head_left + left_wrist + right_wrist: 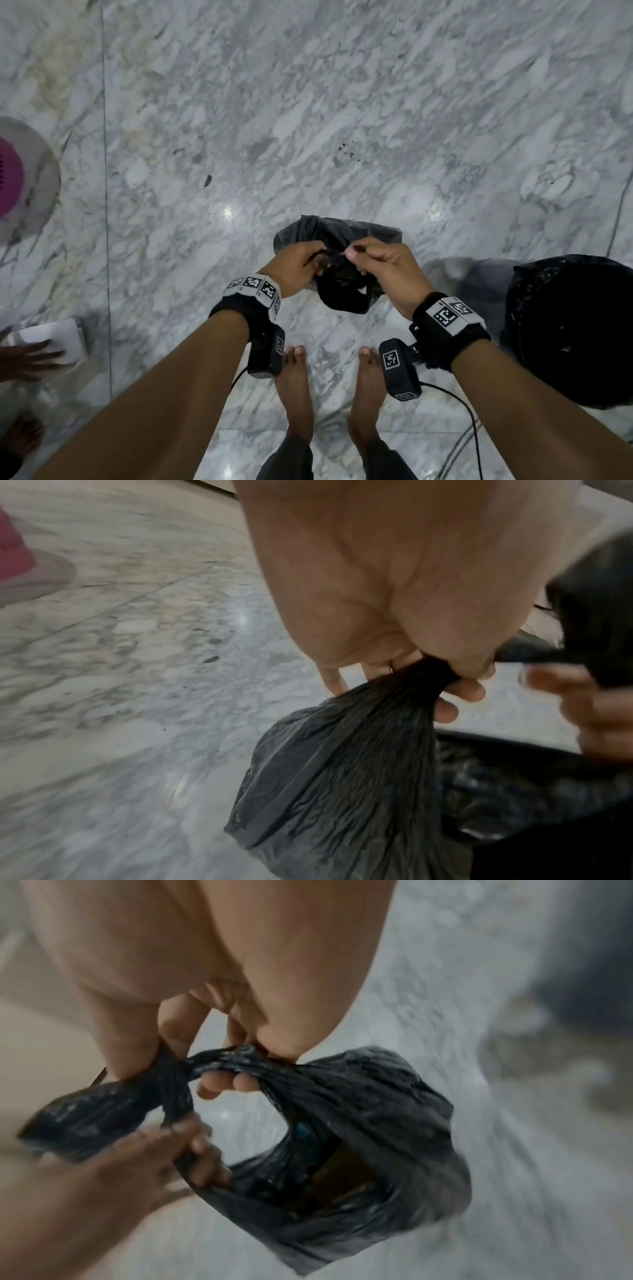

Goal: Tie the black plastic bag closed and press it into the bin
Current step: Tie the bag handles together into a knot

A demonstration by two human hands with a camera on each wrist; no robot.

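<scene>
A small black plastic bag (pixel 342 291) hangs above the marble floor between my two hands. My left hand (pixel 301 263) grips one bunched handle of the black plastic bag (pixel 342 777) from the left. My right hand (pixel 376 263) pinches the other twisted handle of the black plastic bag (pixel 377 1110) from the right. The two handles cross between my hands and the bag's mouth gapes below them. The bin (pixel 575 329), lined with black plastic, stands on the floor to my right.
My bare feet (pixel 298 387) stand just under the bag. A pink object (pixel 10 178) sits at the far left. Another person's hand (pixel 30 356) rests on a white box (pixel 51 335) at the lower left. A thin cable (pixel 616 222) runs along the right.
</scene>
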